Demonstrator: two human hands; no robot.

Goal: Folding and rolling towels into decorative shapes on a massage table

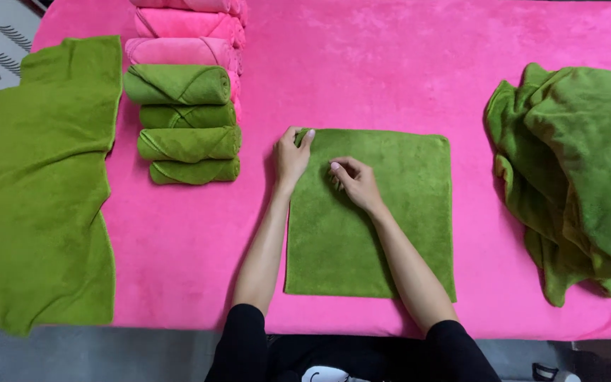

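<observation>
- No packages, labels or signs show on the pink-covered worktop [390, 64].
- A green towel [383, 233] lies flat in the middle of the worktop, right in front of the person, squared to the near edge.
- The left hand [291, 157] sits at the towel's far left corner, its grip pinching that corner between thumb and fingertips.
- The right hand [355, 182] rests on the towel just beside the left, fingers curled down onto the cloth; its grip is loosely closed, and I cannot tell whether it has any fabric pinched.
- To the left stands a row of rolled green towels [187, 131], with rolled pink towels [185, 35] behind them.
- Further left, a large green cloth [37, 191] is spread flat, hanging over the edge.
- To the right, well apart, lies a heap of crumpled green towels [574, 170].
- Nothing lies between the hands and the towel.
</observation>
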